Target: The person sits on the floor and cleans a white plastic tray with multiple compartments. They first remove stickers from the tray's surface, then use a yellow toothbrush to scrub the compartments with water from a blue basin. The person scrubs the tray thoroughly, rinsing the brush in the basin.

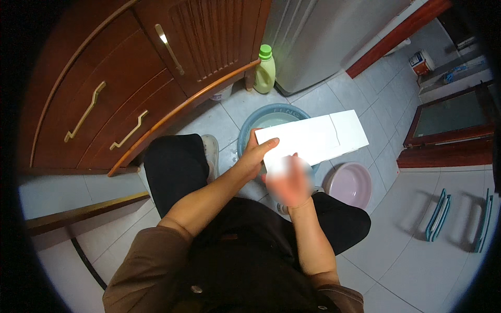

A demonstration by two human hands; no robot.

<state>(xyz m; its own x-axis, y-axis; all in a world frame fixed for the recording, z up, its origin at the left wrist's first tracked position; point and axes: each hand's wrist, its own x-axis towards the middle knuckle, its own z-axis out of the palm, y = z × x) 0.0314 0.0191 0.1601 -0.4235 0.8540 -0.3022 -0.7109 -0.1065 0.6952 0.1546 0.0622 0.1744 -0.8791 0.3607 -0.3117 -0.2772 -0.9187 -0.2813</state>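
My left hand point(256, 152) grips the near left end of a long white board or box-like panel point(305, 135), its thumb lying on the top face. A thin dark line crosses the panel near its far right end. My right hand point(291, 182) is at the panel's lower edge, palm up and blurred, so its hold cannot be told. Beneath the panel, on the floor, stands a blue plastic basin point(246, 121) with water in it, partly hidden. A pink plastic basin point(350, 184) is to the right, beside my knee.
A green detergent bottle point(265, 72) stands between the wooden cabinet point(195, 39) and a grey appliance point(313, 39). Teal-edged racks point(438, 215) hang on the tiled wall at right. A wooden-framed glass door or panel point(450, 113) is at far right.
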